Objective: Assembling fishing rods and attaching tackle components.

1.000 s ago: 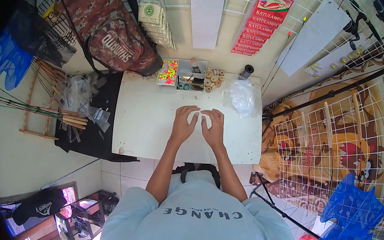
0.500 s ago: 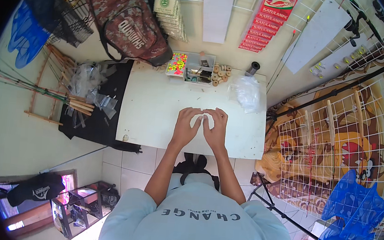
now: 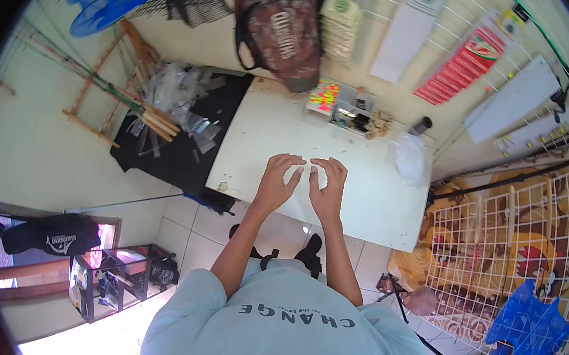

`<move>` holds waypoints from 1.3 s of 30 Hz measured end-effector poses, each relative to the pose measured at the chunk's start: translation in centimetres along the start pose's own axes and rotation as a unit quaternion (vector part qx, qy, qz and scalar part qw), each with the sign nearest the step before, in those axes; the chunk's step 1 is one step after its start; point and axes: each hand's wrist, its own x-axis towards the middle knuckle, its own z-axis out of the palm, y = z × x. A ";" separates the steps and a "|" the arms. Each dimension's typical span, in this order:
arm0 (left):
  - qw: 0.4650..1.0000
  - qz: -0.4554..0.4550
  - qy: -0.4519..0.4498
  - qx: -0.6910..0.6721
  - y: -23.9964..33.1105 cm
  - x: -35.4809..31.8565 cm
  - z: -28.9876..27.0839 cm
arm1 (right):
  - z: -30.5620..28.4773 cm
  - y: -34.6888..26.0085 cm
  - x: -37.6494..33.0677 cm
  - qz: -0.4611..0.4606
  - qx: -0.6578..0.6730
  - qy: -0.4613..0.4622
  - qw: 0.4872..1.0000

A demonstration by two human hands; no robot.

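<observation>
**Head view: both hands held bare above white tabletop, fingers curved, no object made out in either**

Left hand (image 3: 279, 182) and right hand (image 3: 327, 185) are held side by side over the near part of the white table (image 3: 262, 124). Fingers are bent inward, fingertips nearly met, narrow gap left between the two hands. Each thumb is kept apart from its fingers, so a loose half-open curl is shown on both sides. Nothing is seen gripped; whether the tabletop is touched cannot be told.

Nearest things are placed beyond the fingertips, not under them: divided tray (image 3: 318, 117) ahead and slightly right, its left compartment filled with bright beads (image 3: 323, 96). Wooden spools (image 3: 378, 125) are heaped just beside the tray's right end. Clear plastic bags (image 3: 409, 159) are laid farther right of the right hand, dark roll (image 3: 421, 125) behind them. Well left of the left hand, plastic packets (image 3: 175, 98) are spread on black cloth (image 3: 230, 97).

Step in hand is judged a ready pose, no handling begun. For any pick-up from the tray, a forward reach by either hand would be called for, then a fine thumb-and-finger pinch, given the small beads.
</observation>
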 end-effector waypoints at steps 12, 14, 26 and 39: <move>0.993 0.007 0.110 0.043 -17.6 -1.2 -21.5 | 25.7 -9.7 -0.8 -0.036 0.060 -0.021 0.997; 0.994 -0.040 0.104 -0.006 -20.0 -0.8 -24.7 | 29.7 -11.5 -0.6 -0.034 0.065 -0.032 0.997; 0.977 -0.111 0.173 -0.051 -31.3 0.7 -35.6 | 43.5 -16.2 2.1 -0.042 0.047 -0.045 0.997; 0.970 -0.127 0.168 -0.120 -35.3 3.4 -36.1 | 51.0 -14.3 3.6 -0.035 0.016 -0.059 0.998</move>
